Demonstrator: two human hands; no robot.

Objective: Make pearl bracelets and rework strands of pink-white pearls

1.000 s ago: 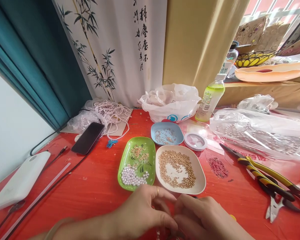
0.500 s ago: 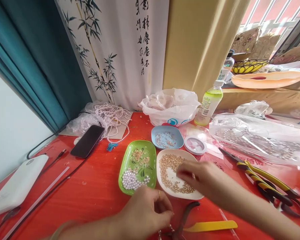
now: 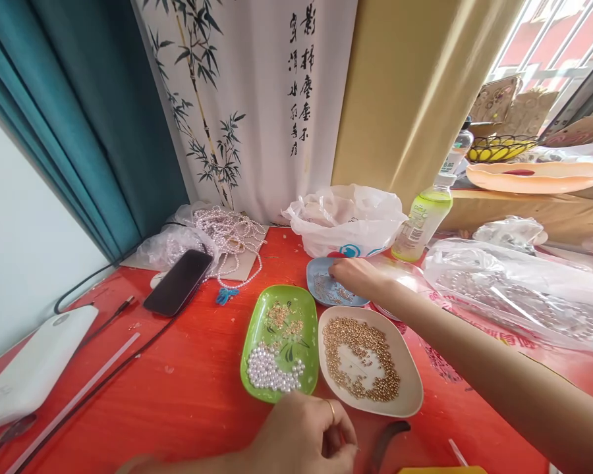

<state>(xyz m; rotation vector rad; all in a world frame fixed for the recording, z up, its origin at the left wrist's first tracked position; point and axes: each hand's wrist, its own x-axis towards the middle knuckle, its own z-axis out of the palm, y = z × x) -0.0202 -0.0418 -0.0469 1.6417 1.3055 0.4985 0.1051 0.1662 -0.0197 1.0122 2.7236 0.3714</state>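
Red tabletop: right hand seemingly picking from blue tray, fine pinch needed next, grip unclear, as with left hand

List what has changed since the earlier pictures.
The right hand has left its place beside the left hand, passed over the cream tray and reached farther out to the blue dish. Whether it has picked anything up there cannot be made out. The left hand stays near the front of the green tray; the trays, dish and phone stay put.
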